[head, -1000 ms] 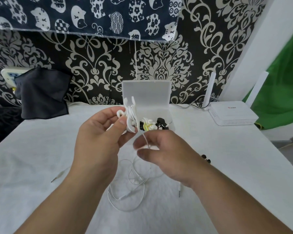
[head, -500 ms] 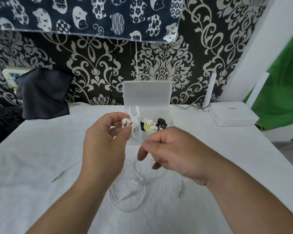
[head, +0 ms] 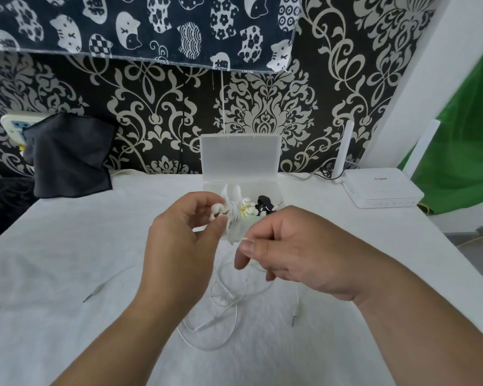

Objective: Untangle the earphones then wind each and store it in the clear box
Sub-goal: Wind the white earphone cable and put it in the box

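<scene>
My left hand [head: 179,243] pinches a partly wound bundle of white earphones [head: 230,215], its earbuds sticking out by my fingertips. My right hand [head: 293,246] pinches the same white cable just right of the bundle. The loose remainder of that cable [head: 221,310] lies in loops on the white tablecloth below both hands, with one plug [head: 294,320] to the right and another plug [head: 91,295] far left. Behind the hands stands the clear box [head: 240,162], lid up, holding wound white, yellow and black earphones [head: 264,206].
A white router [head: 382,189] with upright antennas sits at the back right. A dark cloth [head: 70,157] hangs over the table's back left corner by a wall socket. Patterned wallpaper rises right behind the box. The table's right edge drops off near a green sheet.
Both hands have drifted slightly right and down. My right hand has turned and shifted along the cable, carrying it round the bundle in my left hand. The loops on the table barely changed.
</scene>
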`<state>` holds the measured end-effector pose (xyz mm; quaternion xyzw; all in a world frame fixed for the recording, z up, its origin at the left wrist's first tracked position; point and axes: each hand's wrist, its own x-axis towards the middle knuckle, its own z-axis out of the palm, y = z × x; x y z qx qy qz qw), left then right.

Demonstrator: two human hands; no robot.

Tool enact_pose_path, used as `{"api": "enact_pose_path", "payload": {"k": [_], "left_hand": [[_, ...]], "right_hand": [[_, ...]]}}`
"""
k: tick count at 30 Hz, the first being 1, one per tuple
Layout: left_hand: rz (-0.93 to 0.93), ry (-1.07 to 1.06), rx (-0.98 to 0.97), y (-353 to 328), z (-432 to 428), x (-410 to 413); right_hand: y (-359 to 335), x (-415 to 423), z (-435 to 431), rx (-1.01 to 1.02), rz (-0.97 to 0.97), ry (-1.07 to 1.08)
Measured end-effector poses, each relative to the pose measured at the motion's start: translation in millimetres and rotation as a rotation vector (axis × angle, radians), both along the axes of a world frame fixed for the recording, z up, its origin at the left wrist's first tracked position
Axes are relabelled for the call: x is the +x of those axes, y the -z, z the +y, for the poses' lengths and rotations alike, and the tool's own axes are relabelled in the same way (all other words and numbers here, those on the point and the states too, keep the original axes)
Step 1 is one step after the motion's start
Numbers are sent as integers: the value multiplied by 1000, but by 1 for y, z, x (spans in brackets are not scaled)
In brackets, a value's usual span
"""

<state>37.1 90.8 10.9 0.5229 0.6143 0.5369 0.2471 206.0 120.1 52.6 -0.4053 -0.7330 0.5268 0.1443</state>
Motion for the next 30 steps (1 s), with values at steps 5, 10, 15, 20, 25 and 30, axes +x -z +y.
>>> {"api": "enact_pose_path", "payload": {"k": [5, 10, 15, 20, 25, 30], "left_hand": [[68, 13, 13, 0, -1, 1], [-158, -42, -11, 2, 1, 0], [-286, -59, -44, 4, 1, 3], [-153, -33, -21, 4, 0, 4], [25, 68, -30, 3, -1, -1], [113, 237, -98, 2, -2, 1]], "right_hand": [[-4, 3, 1, 18, 77, 80], [-6, 4, -2, -16, -46, -128], [-1, 0, -5, -62, -100, -213], [2, -1, -4, -81, -49, -211], [-4, 7, 4, 2, 197, 75], [-7, 16, 11, 348, 62, 327]]}}
